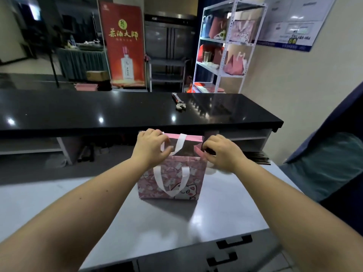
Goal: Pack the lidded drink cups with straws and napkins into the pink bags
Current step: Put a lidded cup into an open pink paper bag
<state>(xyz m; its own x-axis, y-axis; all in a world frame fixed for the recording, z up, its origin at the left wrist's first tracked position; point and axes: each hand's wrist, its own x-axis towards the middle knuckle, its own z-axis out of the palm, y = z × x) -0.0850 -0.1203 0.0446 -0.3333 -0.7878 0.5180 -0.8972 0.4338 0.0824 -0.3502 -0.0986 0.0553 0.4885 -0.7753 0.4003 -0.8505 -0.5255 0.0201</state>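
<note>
Pink bag (172, 179) upright on grey table (225, 213), central, close to far edge, mouth open. Black counter (98, 108) beyond that edge. Left hand (151, 148) at bag's left rim, fingers curled and pinching it. Right hand (222, 154) at right rim, fingers clamped on folded edge. White handle (158, 178) hanging down bag's near face. Wrench (179, 104) flat on counter, toward its right end.

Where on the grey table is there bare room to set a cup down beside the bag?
Bare grey table lies left of the pink bag and in front of it, toward the near edge. It is crowded at the bag's mouth, where the left hand and right hand pinch its rim.
</note>
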